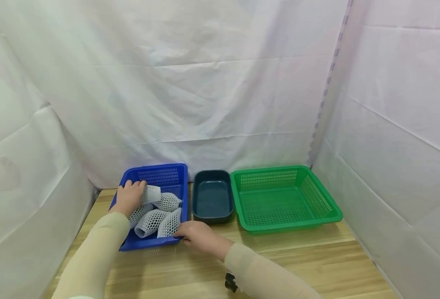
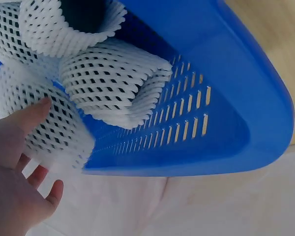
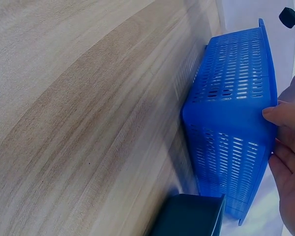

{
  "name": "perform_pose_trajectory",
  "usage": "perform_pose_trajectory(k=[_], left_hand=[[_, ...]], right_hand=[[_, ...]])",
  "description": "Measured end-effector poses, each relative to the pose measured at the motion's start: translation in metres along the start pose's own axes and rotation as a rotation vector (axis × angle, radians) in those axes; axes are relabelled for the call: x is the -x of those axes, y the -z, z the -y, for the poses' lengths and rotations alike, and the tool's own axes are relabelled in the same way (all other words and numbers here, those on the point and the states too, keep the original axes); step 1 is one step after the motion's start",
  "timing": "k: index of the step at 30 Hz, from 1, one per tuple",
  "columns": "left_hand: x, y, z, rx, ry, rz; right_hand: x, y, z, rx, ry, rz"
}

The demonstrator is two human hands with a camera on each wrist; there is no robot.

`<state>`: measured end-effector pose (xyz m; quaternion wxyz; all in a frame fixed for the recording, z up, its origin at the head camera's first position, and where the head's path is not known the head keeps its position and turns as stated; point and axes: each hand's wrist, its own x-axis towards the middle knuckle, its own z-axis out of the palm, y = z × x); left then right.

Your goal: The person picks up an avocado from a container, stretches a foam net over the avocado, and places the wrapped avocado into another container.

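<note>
The blue basket [image 1: 152, 246] at the left of the table holds several items in white foam net sleeves [image 1: 169, 222]. My left hand [image 1: 129, 195] is over its left side, holding one white foam net sleeve [image 1: 151, 194] between thumb and fingers. In the left wrist view the thumb lies on that sleeve [image 2: 54, 123]; whatever is inside it is hidden. Another foam net sleeve [image 2: 39, 29] there has something dark at its mouth. My right hand [image 1: 201, 237] grips the basket's near right corner, thumb on the outer wall [image 3: 226, 110] in the right wrist view.
A dark teal rectangular dish [image 1: 212, 199] stands right beside the blue basket. Farther right is a green basket [image 1: 285, 228] with perforated walls. White cloth [image 1: 205, 104] hangs behind and on both sides of the wooden table [image 1: 291, 257].
</note>
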<state>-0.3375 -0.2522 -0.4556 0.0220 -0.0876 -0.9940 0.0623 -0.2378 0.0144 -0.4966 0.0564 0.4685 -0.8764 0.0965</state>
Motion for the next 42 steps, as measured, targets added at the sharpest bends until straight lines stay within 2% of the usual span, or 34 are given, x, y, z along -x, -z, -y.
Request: perform_pose_trajectory(k=[3, 10, 14, 18, 23, 26, 30, 34, 42], left_hand=[[0.0, 0.003, 0.003, 0.014, -0.001, 0.037], [0.003, 0.012, 0.01, 0.029, 0.004, 0.06], [0.006, 0.018, 0.005, 0.025, 0.009, 0.081], [0.009, 0.024, -0.004, 0.007, -0.015, 0.09], [0.015, 0.03, -0.015, -0.017, -0.085, 0.071], [0.02, 0.029, -0.02, -0.034, -0.13, 0.041], [0.029, 0.026, -0.027, -0.039, -0.169, -0.012], [0.039, 0.025, -0.036, -0.037, -0.199, -0.079], [0.063, 0.019, -0.049, 0.041, -0.186, -0.177]], right_hand=[[0.0, 0.0, 0.001, 0.001, 0.007, -0.008], [-0.001, -0.002, -0.001, 0.009, 0.024, -0.009], [0.001, 0.001, -0.004, -0.002, 0.05, 0.026], [0.006, 0.008, -0.011, 0.018, 0.081, 0.077], [0.015, 0.02, -0.024, 0.164, 0.123, 0.143], [0.023, 0.027, -0.034, 0.251, 0.129, 0.152], [0.036, 0.04, -0.049, 0.306, 0.063, 0.149], [0.051, 0.048, -0.063, 0.316, -0.072, 0.133], [0.088, 0.054, -0.087, 0.206, -0.3, -0.003]])
